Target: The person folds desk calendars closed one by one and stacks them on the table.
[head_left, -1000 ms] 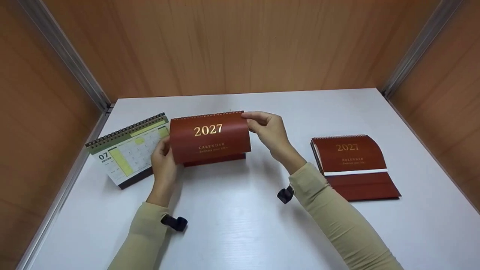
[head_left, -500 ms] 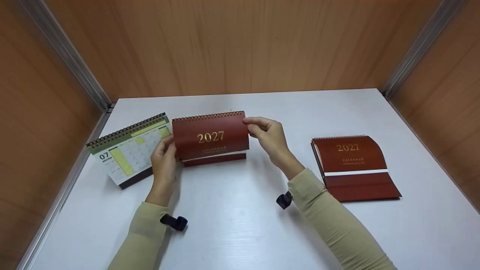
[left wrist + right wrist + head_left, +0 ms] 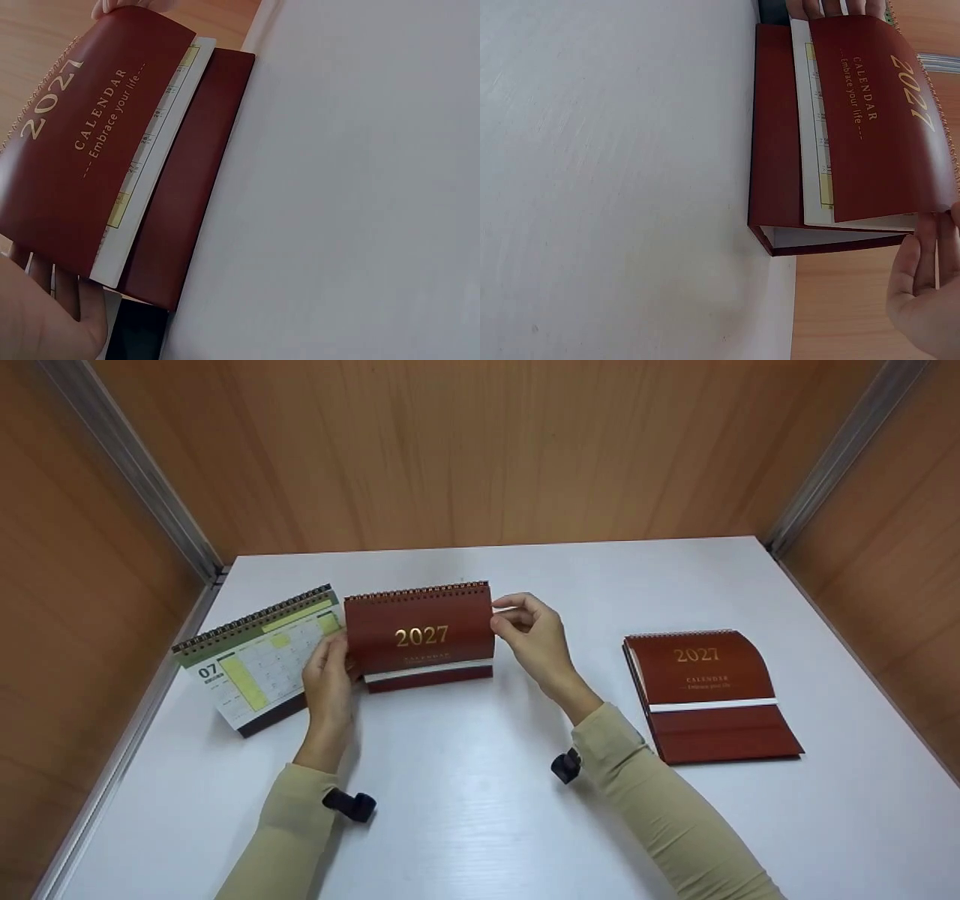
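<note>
A dark red spiral-bound desk calendar [image 3: 420, 611] stands tilted on the table, with "2027" in gold on its cover. My left hand [image 3: 328, 682] holds its left side, the fingertips partly hidden behind the cover's edge. At the opposite side, my right hand [image 3: 538, 641] has thumb and fingers bent at the cover's right edge. The cover bows outward in both wrist views. Beneath it, a white printed page [image 3: 154, 165] with yellow blocks shows along the lower edge. In the right wrist view, the folded red base [image 3: 776, 142] gapes at its side.
Left of my left hand, a green and white desk calendar [image 3: 262, 664] stands at an angle, showing "07". A second red 2027 calendar [image 3: 724, 733] stands on the right. Wooden panels [image 3: 495, 450] enclose the white table [image 3: 457, 810] at the back and sides.
The calendar's cover has come down against the pages, and a white page strip now shows below it. My right hand has moved slightly down along the edge; the left has stayed put.
</note>
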`<state>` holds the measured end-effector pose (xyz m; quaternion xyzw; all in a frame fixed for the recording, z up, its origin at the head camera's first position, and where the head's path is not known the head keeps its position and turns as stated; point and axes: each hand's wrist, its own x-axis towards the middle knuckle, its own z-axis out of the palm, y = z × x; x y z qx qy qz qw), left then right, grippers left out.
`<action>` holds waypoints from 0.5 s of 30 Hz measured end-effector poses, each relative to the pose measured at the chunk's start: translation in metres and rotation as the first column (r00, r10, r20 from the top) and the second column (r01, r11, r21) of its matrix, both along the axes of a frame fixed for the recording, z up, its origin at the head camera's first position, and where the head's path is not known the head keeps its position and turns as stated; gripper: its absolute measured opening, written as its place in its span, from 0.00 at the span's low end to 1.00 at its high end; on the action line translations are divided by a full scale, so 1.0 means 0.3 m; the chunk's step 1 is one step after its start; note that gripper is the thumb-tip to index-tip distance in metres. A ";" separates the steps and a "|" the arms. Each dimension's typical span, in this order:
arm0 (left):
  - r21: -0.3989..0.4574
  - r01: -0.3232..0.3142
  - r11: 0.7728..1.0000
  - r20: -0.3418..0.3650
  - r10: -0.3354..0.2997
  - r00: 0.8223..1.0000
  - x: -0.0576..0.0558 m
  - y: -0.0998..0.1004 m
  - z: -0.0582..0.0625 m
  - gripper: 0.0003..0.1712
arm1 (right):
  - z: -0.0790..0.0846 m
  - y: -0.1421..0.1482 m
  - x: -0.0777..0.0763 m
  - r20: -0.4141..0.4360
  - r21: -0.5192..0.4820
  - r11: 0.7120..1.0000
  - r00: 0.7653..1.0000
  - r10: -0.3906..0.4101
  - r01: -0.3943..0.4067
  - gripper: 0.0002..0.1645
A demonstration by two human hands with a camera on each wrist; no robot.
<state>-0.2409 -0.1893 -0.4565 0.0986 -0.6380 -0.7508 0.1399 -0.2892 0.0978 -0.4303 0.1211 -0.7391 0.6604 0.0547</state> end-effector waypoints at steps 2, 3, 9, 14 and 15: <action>0.011 -0.004 1.000 -0.014 0.005 1.000 0.003 0.003 0.000 0.21 | -0.004 -0.002 -0.001 -0.013 0.015 1.000 1.000 -0.004 0.004 0.15; 0.013 -0.010 1.000 -0.023 0.010 1.000 0.004 0.005 0.000 0.21 | -0.006 -0.003 -0.001 -0.019 0.025 1.000 1.000 -0.007 0.007 0.16; -0.046 -0.089 0.995 -0.073 0.085 0.994 0.009 0.014 0.002 0.23 | -0.016 -0.010 -0.005 -0.042 0.059 0.998 0.999 -0.029 0.031 0.19; -0.171 -0.148 0.974 -0.107 0.131 0.986 0.010 0.017 0.003 0.27 | -0.023 -0.013 -0.009 -0.054 0.084 0.995 0.997 -0.052 0.057 0.21; -0.193 -0.157 0.969 -0.112 0.138 0.984 0.010 0.017 0.002 0.27 | -0.024 -0.014 -0.009 -0.055 0.095 0.993 0.997 -0.058 0.063 0.22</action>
